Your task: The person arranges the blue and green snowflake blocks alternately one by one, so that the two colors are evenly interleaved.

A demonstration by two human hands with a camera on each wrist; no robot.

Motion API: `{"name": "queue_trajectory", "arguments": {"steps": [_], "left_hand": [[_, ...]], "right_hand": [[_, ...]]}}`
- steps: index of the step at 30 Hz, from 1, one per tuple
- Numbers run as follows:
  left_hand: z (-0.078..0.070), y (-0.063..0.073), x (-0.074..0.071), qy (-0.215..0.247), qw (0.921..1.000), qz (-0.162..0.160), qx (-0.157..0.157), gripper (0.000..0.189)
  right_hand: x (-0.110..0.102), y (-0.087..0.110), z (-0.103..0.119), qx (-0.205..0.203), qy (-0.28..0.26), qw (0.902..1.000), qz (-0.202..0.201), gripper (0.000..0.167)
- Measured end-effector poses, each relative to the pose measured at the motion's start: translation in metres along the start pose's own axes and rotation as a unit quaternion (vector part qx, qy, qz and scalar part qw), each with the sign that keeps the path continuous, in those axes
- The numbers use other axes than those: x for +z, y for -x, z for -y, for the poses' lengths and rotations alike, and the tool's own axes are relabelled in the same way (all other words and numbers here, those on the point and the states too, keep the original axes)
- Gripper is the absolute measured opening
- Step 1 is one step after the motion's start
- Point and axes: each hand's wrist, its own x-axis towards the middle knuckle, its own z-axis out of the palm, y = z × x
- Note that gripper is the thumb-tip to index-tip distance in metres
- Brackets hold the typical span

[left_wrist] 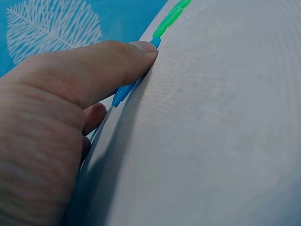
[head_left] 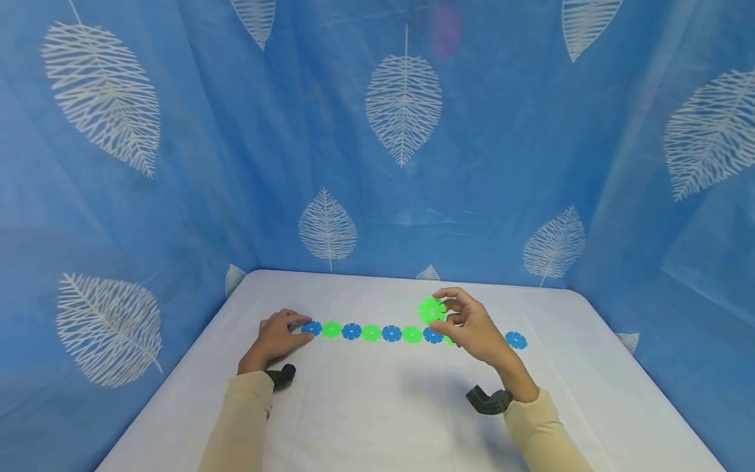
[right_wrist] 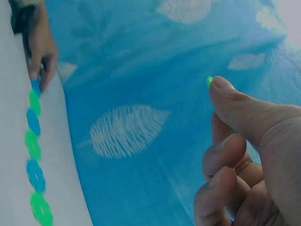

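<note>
A row of flat, notched plastic snowflake discs, alternating blue and green, lies across the white table. At its left end my left hand [head_left: 279, 335] holds a blue snowflake disc [head_left: 314, 329] between thumb and fingers; the left wrist view shows the thumb [left_wrist: 117, 63] against its edge. Above the row's right part, my right hand [head_left: 476, 328] pinches a green snowflake disc [head_left: 428, 310], lifted off the table. In the right wrist view only a sliver of that green disc [right_wrist: 209, 82] shows past the thumb. The hand partly covers the green disc [head_left: 450, 341] at the row's right.
A separate blue disc [head_left: 516, 340] lies on the table beyond my right wrist. Blue cloth [head_left: 472, 196] with white leaf prints hangs behind and beside the white table [head_left: 354, 413]. Each wrist carries a black band [head_left: 489, 400].
</note>
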Motion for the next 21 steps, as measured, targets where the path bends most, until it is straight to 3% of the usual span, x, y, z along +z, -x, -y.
{"name": "queue_trajectory", "arguments": {"steps": [10, 15, 21], "left_hand": [[0.000, 0.002, 0.002, -0.004, 1.0000, 0.006, -0.006, 0.044], [0.002, 0.001, 0.002, 0.003, 1.0000, 0.007, -0.004, 0.045], [0.001, 0.001, 0.001, 0.014, 0.9999, 0.004, -0.007, 0.045]], "right_hand": [[-0.066, 0.031, -0.016, -0.001, 0.002, 0.9941, -0.108, 0.051], [-0.098, 0.046, -0.015, -0.007, -0.030, 0.9842, -0.174, 0.051], [-0.127, 0.062, -0.014, 0.001, -0.017, 0.9717, -0.236, 0.056]]}}
